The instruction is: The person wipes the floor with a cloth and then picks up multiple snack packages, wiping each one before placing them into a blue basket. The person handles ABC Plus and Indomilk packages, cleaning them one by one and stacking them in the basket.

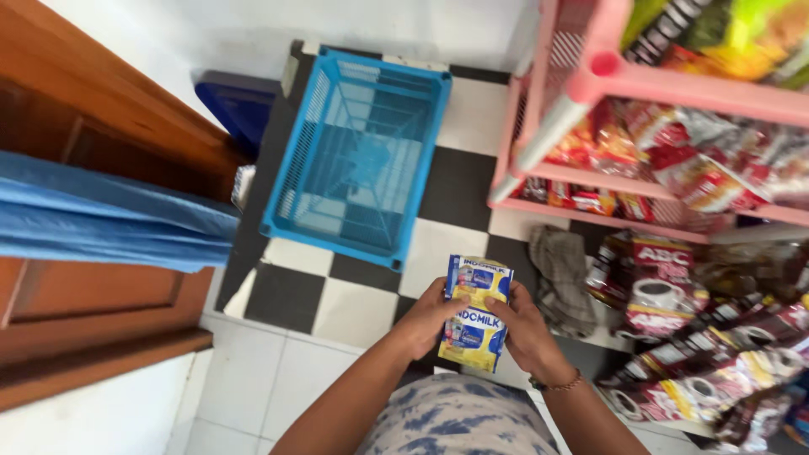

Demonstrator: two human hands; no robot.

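I hold a strip of yellow and blue sachets upright in front of me with both hands. My left hand grips its left edge. On the right edge my right hand closes around it, a thin bracelet on that wrist. Ahead of the sachets on the black and white checkered floor stands an empty light blue plastic basket.
A pink plastic rack at the right holds red snack packets. Strips of dark coffee sachets lie piled at lower right beside a grey cloth. A brown wooden door and blue fabric fill the left. A dark blue bin stands behind the basket.
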